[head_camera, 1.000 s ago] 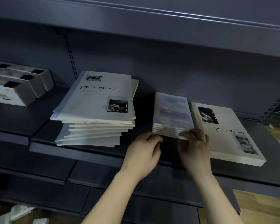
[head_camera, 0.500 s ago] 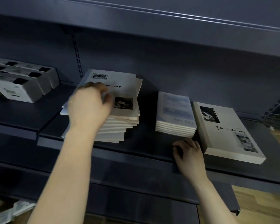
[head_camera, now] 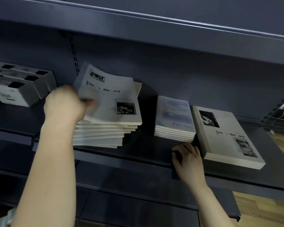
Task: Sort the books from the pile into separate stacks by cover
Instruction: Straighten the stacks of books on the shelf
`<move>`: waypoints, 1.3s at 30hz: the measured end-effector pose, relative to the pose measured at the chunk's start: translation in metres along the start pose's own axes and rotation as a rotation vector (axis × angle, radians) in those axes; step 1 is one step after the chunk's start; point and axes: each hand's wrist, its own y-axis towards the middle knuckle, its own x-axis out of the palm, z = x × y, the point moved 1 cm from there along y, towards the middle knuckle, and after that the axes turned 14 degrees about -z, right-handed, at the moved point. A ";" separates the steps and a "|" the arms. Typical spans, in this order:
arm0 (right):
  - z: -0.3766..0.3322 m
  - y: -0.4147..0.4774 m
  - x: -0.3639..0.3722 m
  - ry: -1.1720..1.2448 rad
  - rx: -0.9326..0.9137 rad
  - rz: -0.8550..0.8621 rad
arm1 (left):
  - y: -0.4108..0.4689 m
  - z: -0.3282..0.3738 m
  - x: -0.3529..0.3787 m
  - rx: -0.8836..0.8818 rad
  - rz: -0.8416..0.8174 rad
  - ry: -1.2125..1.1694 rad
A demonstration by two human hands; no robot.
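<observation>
Left hand point(head_camera: 64, 104) pinches top book point(head_camera: 111, 99) of pile point(head_camera: 102, 135), edge raised; right hand point(head_camera: 187, 159) loosely curled, empty, on shelf point(head_camera: 138, 153); blue stack point(head_camera: 175, 115) and white stack point(head_camera: 228, 136) started, most of pile unsorted.

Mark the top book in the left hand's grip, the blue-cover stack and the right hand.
top book point(head_camera: 111, 97), head view, middle of its grey cover.
blue-cover stack point(head_camera: 175, 114), head view, middle of the top cover.
right hand point(head_camera: 189, 159), head view, back of the hand.

Dark blue-grey shelf point(head_camera: 143, 154), white-covered pile point(head_camera: 103, 133) with black lettering and black-and-white photos, pale blue cloud-patterned stack point(head_camera: 175, 115), white boxes point(head_camera: 15, 84) with black openings
</observation>
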 end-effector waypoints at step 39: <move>0.142 -0.026 -0.128 1.124 0.439 0.001 | -0.135 0.200 0.218 0.387 -0.463 -1.017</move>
